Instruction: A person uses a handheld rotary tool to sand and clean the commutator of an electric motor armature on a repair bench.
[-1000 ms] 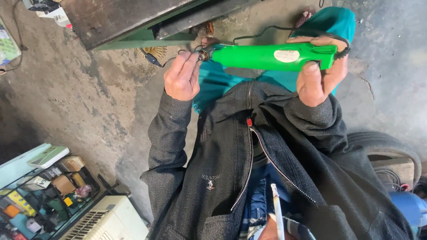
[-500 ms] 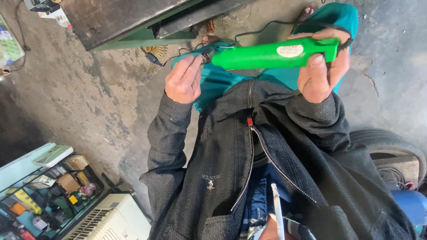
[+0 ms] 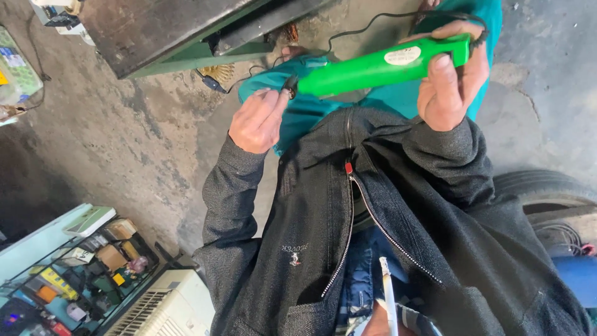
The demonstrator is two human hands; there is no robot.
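Now | one green tool [image 3: 379, 65] | two hands: right hand [image 3: 451, 78] grips, left hand [image 3: 258, 121] at tip

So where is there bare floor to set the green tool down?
Bare concrete floor lies between the dark green-edged bench and the wire rack of small boxes. Another patch lies beyond the right hand, above the tyre. The rack corner is crowded.

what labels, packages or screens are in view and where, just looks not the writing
Sticker: white oval on the green tool, held near its cord end by the right hand.
Small boxes: brown, yellow and orange, in the black wire rack, lower left.
Green packet: far left edge, partly cut off.
No screens visible.
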